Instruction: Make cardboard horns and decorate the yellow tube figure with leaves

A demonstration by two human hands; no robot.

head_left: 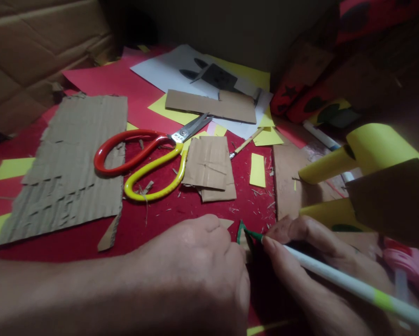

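Low in the middle of the head view, my left hand [209, 261] is closed with its knuckles up, beside a small cardboard piece [243, 240]. That piece has a green upper edge and a pointed top; its lower part is hidden by the hand and shadow. My right hand [310, 261] holds a white marker [338, 277] between thumb and fingers. The marker's green tip touches or nearly touches the small piece. Scissors [178, 136] with red and yellow handles lie beyond my left hand, next to stacked cardboard squares [209, 163].
Corrugated cardboard [76, 158] lies at the left. Behind are red, white and yellow papers, a cardboard strip [209, 106] and a dark cutout [218, 77]. At the right stand yellow paper rolls [328, 163] near a pink object [408, 261]. A brown box [37, 51] borders the left.
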